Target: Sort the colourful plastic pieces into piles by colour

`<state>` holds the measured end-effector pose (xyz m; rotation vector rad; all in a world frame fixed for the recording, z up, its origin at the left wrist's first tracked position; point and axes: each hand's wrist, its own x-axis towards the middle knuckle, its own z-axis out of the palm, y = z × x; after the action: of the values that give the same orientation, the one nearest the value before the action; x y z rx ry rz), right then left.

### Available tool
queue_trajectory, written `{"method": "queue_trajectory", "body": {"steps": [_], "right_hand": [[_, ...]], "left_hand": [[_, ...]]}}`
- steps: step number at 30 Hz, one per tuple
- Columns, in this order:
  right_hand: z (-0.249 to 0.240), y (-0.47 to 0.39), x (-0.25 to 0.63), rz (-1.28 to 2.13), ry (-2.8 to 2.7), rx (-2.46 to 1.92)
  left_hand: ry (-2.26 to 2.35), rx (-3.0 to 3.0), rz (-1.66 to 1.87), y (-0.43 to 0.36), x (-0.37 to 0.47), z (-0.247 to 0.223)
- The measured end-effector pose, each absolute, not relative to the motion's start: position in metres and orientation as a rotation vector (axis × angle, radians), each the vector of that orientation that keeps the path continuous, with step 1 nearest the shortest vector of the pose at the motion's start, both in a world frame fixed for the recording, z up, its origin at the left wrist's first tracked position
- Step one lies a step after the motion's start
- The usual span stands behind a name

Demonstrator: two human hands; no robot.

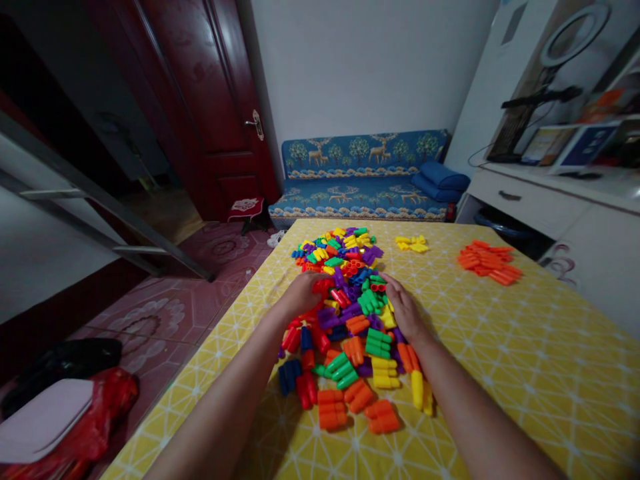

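Observation:
A long heap of colourful plastic building pieces [357, 325], shaped like joined tubes, lies between my two hands. My left hand [301, 293] rests against the heap's left side, fingers reaching over some red pieces [324, 285]; its fingertips are partly lost among them. Along the right side, my right hand [403, 308] lies with fingers stretched out, beside green pieces [370, 302] and a yellow piece [387, 317]. Neither hand visibly grips a piece. Nearer me, orange pieces [333, 410] lie between my forearms.
A small yellow group [413, 243] and an orange pile [489, 261] sit apart on the yellow patterned tablecloth [540, 373]. Beyond the table stands a blue sofa [360, 190]. A white cabinet [530, 200] is at right, a ladder [100, 193] at left.

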<state>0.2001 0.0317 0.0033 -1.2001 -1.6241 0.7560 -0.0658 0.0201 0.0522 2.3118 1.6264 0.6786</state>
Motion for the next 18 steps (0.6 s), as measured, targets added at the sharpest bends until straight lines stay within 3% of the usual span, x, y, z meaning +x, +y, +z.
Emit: {"method": "queue_trajectory", "body": {"steps": [6,11,18], "right_hand": [[0.005,0.030,0.200,0.769,-1.604,-1.196],[0.007,0.028,0.200,0.795,-1.585,-1.204],[0.020,0.021,0.202,0.878,-1.581,-1.153]], "left_hand": [[1.753,2.182,1.047,0.024,-0.037,0.040],[1.545,1.780,1.445,0.021,-0.030,0.033],[1.044,1.038,1.505,0.021,-0.036,0.023]]}}
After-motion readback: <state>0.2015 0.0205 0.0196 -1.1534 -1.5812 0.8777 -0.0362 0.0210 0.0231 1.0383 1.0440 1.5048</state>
